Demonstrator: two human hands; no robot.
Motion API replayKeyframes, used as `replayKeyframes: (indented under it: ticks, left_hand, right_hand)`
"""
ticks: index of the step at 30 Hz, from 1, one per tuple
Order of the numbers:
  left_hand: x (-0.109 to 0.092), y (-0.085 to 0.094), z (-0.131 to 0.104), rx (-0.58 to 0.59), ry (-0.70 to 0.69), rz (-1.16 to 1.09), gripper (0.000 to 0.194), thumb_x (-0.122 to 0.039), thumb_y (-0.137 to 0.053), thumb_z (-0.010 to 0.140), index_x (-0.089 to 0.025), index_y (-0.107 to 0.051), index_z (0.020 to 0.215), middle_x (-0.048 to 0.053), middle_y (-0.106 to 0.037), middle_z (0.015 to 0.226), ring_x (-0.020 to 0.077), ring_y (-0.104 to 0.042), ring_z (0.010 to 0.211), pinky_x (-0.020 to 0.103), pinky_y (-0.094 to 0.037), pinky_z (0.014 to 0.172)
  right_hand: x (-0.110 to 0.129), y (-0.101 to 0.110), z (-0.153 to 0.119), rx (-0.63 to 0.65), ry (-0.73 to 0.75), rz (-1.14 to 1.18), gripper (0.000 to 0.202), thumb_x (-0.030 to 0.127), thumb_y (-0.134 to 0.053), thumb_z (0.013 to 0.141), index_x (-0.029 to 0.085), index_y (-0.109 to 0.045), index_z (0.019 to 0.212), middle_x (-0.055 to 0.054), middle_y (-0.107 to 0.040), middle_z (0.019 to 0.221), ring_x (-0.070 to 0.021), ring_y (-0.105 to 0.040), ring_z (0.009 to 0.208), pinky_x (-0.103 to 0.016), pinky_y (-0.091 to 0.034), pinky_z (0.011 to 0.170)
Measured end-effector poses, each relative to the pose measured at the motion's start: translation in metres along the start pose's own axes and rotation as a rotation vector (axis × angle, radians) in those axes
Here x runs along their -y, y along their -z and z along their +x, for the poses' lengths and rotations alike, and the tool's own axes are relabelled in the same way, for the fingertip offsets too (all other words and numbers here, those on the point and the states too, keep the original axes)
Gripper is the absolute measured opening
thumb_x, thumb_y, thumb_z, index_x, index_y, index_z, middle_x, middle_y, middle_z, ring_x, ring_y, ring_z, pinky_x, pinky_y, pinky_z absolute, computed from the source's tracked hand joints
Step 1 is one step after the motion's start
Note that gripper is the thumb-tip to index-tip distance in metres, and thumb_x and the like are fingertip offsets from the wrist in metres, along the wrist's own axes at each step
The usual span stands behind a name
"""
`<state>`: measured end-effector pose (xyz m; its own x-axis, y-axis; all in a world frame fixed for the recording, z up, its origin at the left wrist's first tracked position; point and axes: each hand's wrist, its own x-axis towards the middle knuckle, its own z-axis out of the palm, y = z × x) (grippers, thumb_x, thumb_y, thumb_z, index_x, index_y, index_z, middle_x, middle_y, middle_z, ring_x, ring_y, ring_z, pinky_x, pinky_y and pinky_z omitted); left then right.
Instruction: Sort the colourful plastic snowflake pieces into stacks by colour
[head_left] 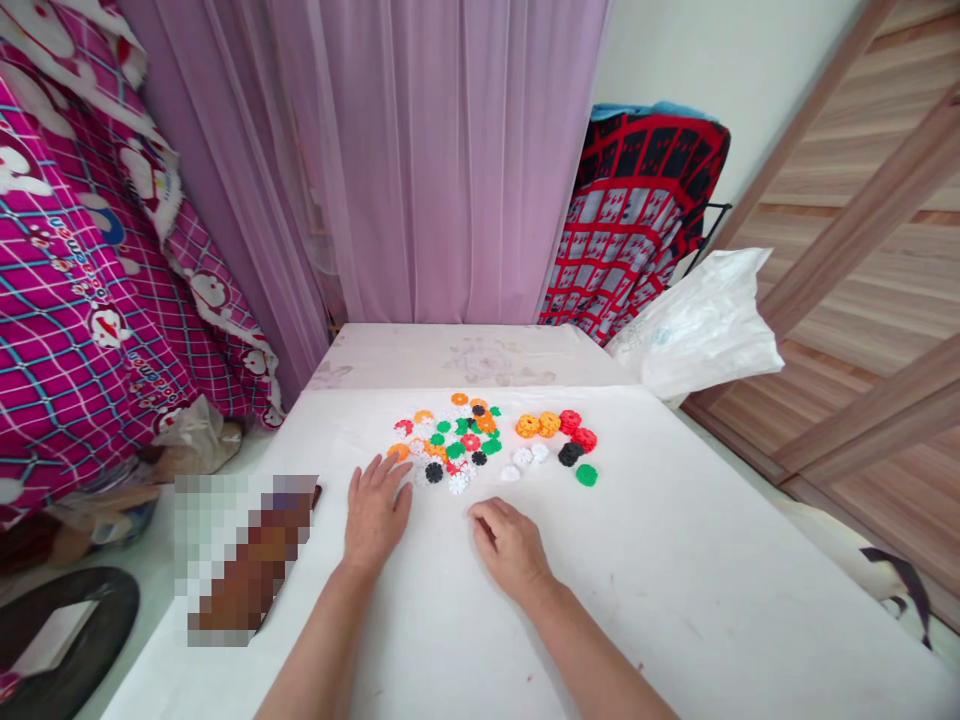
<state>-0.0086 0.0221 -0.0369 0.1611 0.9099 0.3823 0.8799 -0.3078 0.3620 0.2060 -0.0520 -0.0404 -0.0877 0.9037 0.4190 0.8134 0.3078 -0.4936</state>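
My left hand (376, 505) lies palm down at the near left edge of a mixed spread of notched plastic discs. Its fingers are apart, and the fingertips reach an orange disc (398, 452). White, green, red, black and orange discs are mingled there, among them a black disc (434, 472) and a green disc (455, 450). Nearer the middle, my right hand (510, 545) rests with fingers curled closed; whatever they hold, if anything, is hidden. Beyond it to the right are colour groups: orange discs (527, 426), red discs (583, 439), black discs (570, 454), white discs (523, 457) and a green one (586, 475).
A white cloth covers the table (675, 560). A pixelated brown object (259, 560) lies at its left edge. A white plastic bag (705, 320) stands at the far right corner. Purple curtains (450, 160) hang behind, and a wooden wardrobe (862, 300) stands at right.
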Motion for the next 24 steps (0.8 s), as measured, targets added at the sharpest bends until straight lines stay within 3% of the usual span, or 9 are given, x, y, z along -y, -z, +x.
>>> replayKeyframes:
  ticks: [4, 8, 12, 18, 24]
  left_hand:
    - [-0.007, -0.002, -0.001, 0.086, -0.194, -0.030, 0.044, -0.034, -0.045, 0.091, -0.030, -0.054, 0.135, 0.008, -0.048, 0.147, 0.0267, -0.039, 0.139, 0.054, -0.029, 0.113]
    - [-0.010, -0.002, 0.000, 0.184, -0.254, -0.007, 0.046, -0.037, -0.045, 0.092, -0.030, -0.052, 0.136, 0.007, -0.043, 0.150, 0.0288, -0.035, 0.141, 0.057, -0.025, 0.114]
    - [-0.012, 0.001, -0.001, 0.184, -0.246, -0.028, 0.037, -0.035, -0.046, 0.091, -0.032, -0.063, 0.124, 0.005, -0.052, 0.144, 0.0286, -0.039, 0.139, 0.058, -0.024, 0.114]
    - [-0.011, 0.003, -0.002, 0.134, -0.181, -0.129, 0.031, -0.031, -0.043, 0.092, -0.030, -0.072, 0.104, 0.004, -0.066, 0.128, 0.0248, -0.053, 0.128, 0.056, -0.029, 0.112]
    - [-0.010, 0.000, 0.000, 0.131, -0.122, -0.193, 0.031, -0.033, -0.043, 0.092, -0.027, -0.072, 0.104, 0.006, -0.068, 0.124, 0.0248, -0.057, 0.123, 0.054, -0.034, 0.109]
  right_hand:
    - [0.004, -0.009, 0.016, -0.096, -0.083, -0.057, 0.027, 0.017, -0.050, 0.084, 0.022, -0.064, 0.107, -0.004, -0.064, 0.105, -0.0149, -0.062, 0.088, -0.024, -0.048, 0.080]
    - [0.013, -0.018, 0.036, -0.085, -0.142, -0.216, 0.041, 0.030, -0.058, 0.084, 0.023, -0.062, 0.123, -0.010, -0.061, 0.113, -0.0225, -0.060, 0.097, -0.031, -0.049, 0.081]
    - [0.016, -0.019, 0.042, -0.036, -0.163, -0.259, 0.029, 0.036, -0.063, 0.081, 0.026, -0.070, 0.107, -0.007, -0.063, 0.098, -0.0232, -0.058, 0.092, -0.032, -0.048, 0.078]
    - [0.004, -0.012, 0.025, -0.075, -0.168, -0.200, 0.013, 0.022, -0.060, 0.080, 0.022, -0.067, 0.090, -0.004, -0.064, 0.090, -0.0201, -0.057, 0.090, -0.029, -0.045, 0.083]
    - [0.001, -0.011, 0.017, -0.121, -0.201, -0.193, 0.024, 0.023, -0.061, 0.077, 0.021, -0.063, 0.100, -0.005, -0.066, 0.095, -0.0211, -0.059, 0.092, -0.030, -0.045, 0.083]
